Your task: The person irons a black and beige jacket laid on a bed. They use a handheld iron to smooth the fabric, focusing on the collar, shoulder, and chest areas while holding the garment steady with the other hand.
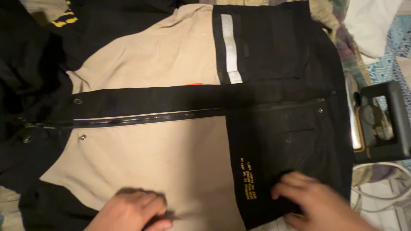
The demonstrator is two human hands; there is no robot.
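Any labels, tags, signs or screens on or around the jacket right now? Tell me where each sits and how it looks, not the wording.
Printed label: small block of yellow lettering on the jacket's black panel, just left of the right hand.
Reflective strip: long silver-white band on the upper black panel.
Yellow marking: short yellow stripes on black fabric, top left corner.
Red tag edge: thin red sliver at the zip flap; shape unclear.
No screens or packages.

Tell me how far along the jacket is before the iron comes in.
Done: the beige and black jacket lies spread flat with its zipper closed. In hand: the left hand presses the beige panel near the hem, and the right hand presses the black panel beside it. Left: the iron sits unused at the right.
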